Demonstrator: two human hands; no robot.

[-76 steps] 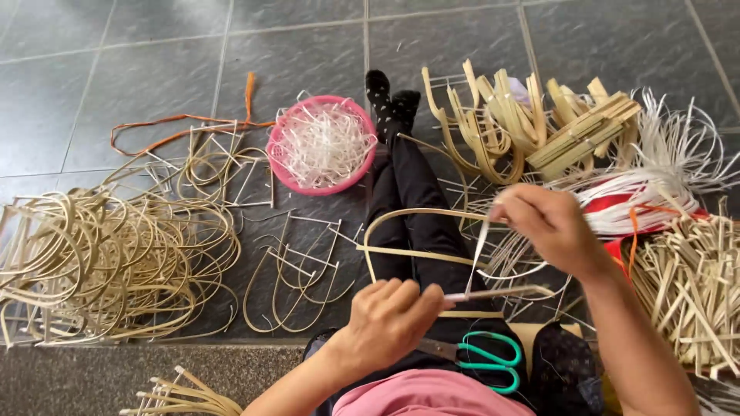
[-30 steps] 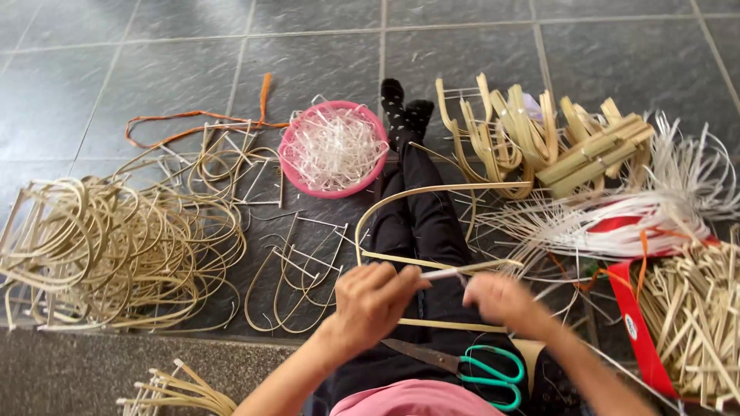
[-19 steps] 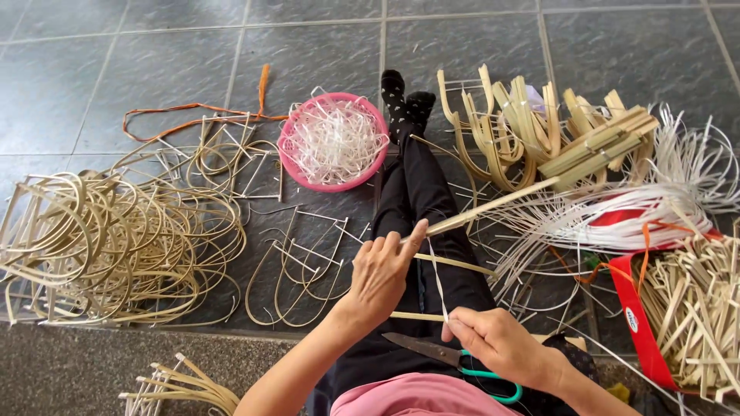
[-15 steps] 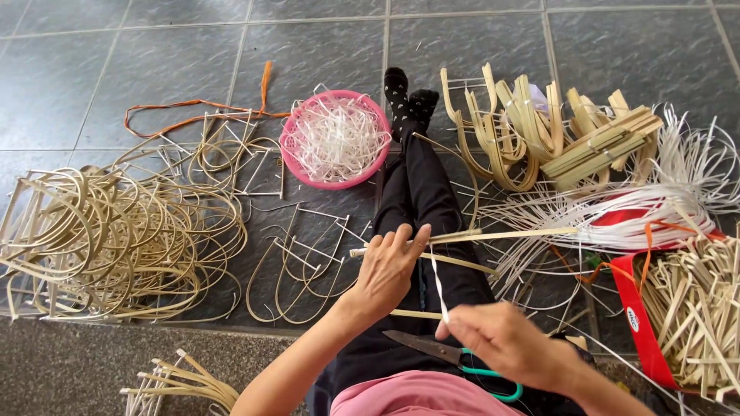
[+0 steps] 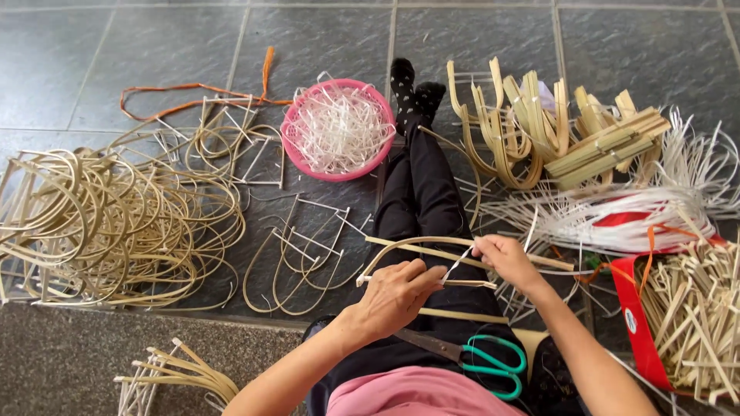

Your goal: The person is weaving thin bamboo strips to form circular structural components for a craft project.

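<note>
Sitting on grey tiled floor, legs in black trousers stretched away from camera; left hand clamped on bent pale bamboo strip over the lap, fingers curled closed round its near ends. Strip forms a narrow U, long axis running left-right across the thighs, bend pointing left, open ends toward right. Right hand pinches thin white plastic tie between thumb and fingers, just beside the strip. Green-handled scissors lie on lap near the body. Pink round basket of white ties by the feet; pile of finished bamboo loops toward floor's left edge.
</note>
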